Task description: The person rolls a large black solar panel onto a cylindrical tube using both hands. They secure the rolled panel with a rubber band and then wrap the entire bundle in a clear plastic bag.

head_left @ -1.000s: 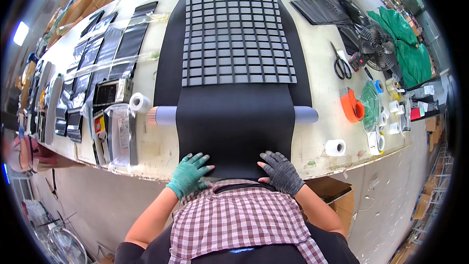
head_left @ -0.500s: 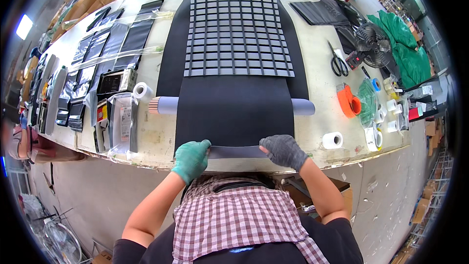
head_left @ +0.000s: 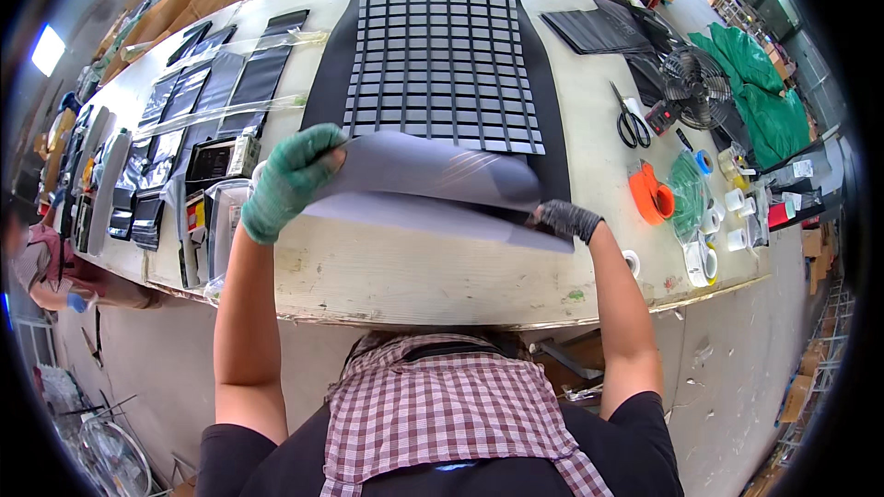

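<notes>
Your left grip [head_left: 293, 179], in a green glove, is closed on the left end of a grey sheet [head_left: 414, 166], its fingers curled tight over the edge. Your right grip [head_left: 571, 218], in a dark grey glove, is closed at the sheet's right end, beside a dark gap between a darker upper layer and a paler lower one; how its thumb sits is too blurred to tell. The sheet is raised over the worktop [head_left: 396, 281], curved and slanting down to your right.

Just beyond it lies a panel of grey tiles [head_left: 437, 55] with dark lines between them, on a wider black sheet [head_left: 545, 101]. You cannot tell whether the held sheet touches the panel.

To your right, near that hand, is a white roll [head_left: 632, 263], partly hidden by your forearm. Past it are an orange tape dispenser [head_left: 651, 195], black-handled scissors [head_left: 633, 127] and a fan [head_left: 694, 87]. Black plastic packets [head_left: 184, 106] lie to your left.
</notes>
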{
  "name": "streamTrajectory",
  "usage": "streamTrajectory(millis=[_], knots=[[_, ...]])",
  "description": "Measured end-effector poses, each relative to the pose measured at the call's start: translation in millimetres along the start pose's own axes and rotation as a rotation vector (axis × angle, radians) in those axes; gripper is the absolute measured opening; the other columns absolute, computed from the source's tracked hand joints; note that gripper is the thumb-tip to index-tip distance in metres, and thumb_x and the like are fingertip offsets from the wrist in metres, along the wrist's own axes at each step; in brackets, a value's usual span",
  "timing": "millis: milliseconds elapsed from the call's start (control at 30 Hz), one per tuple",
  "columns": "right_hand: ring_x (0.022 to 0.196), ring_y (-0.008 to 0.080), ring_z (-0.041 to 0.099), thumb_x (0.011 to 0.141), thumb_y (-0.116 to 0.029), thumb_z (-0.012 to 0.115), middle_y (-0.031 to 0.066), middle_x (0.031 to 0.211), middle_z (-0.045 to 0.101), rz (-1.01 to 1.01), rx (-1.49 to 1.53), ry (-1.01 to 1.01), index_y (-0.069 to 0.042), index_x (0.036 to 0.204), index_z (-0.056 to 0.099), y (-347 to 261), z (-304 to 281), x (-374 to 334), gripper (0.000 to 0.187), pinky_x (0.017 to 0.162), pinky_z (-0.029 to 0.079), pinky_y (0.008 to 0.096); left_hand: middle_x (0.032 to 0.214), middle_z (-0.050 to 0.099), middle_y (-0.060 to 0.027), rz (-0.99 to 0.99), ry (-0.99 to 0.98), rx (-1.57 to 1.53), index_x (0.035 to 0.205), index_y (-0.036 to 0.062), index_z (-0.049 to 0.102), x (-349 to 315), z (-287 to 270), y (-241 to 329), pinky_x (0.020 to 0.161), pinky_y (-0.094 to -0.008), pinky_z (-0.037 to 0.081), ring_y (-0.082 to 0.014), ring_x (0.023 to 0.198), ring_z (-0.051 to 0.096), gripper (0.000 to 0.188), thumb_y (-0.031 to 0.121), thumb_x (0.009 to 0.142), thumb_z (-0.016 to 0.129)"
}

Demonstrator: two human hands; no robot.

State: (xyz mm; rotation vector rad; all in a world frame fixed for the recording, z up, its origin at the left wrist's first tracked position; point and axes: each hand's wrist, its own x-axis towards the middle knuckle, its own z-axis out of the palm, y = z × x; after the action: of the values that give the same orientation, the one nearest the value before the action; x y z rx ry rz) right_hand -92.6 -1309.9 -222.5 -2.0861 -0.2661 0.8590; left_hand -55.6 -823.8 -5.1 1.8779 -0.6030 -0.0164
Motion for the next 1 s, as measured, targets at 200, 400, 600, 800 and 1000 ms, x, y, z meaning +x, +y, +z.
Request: streamTrajectory(millis=[200,400,600,800,1000], knots=[[0.113,0.0231,0.057,0.095,-0.038,0.053,0.0101,0.126,0.063,-0.403,0.231,0.267,-0.014,0.128,0.063,-58.2,84.0,-36.9,0.042,0.101,0.043,0.0354,0.084,0.062,-0.0029,0.034,-0.048,0.222,0.103,-0.0003,0.065,21.3,-10.2,8.3,0.076,-0.0245,0.048,-0.0107,0.078,0.055,0.013,0.007,0.093,0.064],[0.109,0.0363,0.053,0.084,-0.036,0.064,0.0191,0.121,0.054,-0.241,-0.778,0.476,-0.020,0.137,0.056,-105.7,169.3,-22.7,0.056,0.094,0.043,0.0460,0.085,0.065,-0.0062,0.003,0.093,0.212,0.102,0.0012,0.065,0.5,10.8,-19.4,0.076,-0.0279,0.050,-0.0159,0.078,0.059,0.013,0.010,0.093,0.064],[0.112,0.0312,0.054,0.088,-0.032,0.062,0.0164,0.120,0.057,-0.475,-0.656,0.530,-0.011,0.124,0.061,-114.0,193.7,-34.6,0.042,0.095,0.045,0.0438,0.082,0.068,-0.0036,-0.499,-0.862,0.287,0.101,0.0066,0.068,-79.6,45.9,-103.2,0.074,-0.0314,0.053,-0.0130,0.075,0.062,0.016,0.016,0.088,0.066],[0.094,0.0300,0.063,0.087,-0.019,0.058,0.0127,0.100,0.066,-0.306,-0.660,0.415,-0.013,0.108,0.067,-89.4,183.8,-51.1,0.024,0.079,0.052,0.0374,0.094,0.069,-0.0114,-0.452,-0.936,0.685,0.109,0.0149,0.065,-98.2,79.8,-97.6,0.078,-0.0420,0.050,-0.0346,0.087,0.065,0.023,0.028,0.092,0.057],[0.062,0.0185,0.067,0.092,-0.038,0.058,0.0071,0.077,0.069,0.153,0.852,0.601,-0.006,0.086,0.059,-40.9,100.2,-72.5,0.033,0.051,0.051,0.0298,0.091,0.067,-0.0031,-0.524,-0.720,0.130,0.110,0.0064,0.066,-103.7,54.9,-101.2,0.078,-0.0282,0.048,-0.0135,0.083,0.060,0.021,0.018,0.092,0.063]])
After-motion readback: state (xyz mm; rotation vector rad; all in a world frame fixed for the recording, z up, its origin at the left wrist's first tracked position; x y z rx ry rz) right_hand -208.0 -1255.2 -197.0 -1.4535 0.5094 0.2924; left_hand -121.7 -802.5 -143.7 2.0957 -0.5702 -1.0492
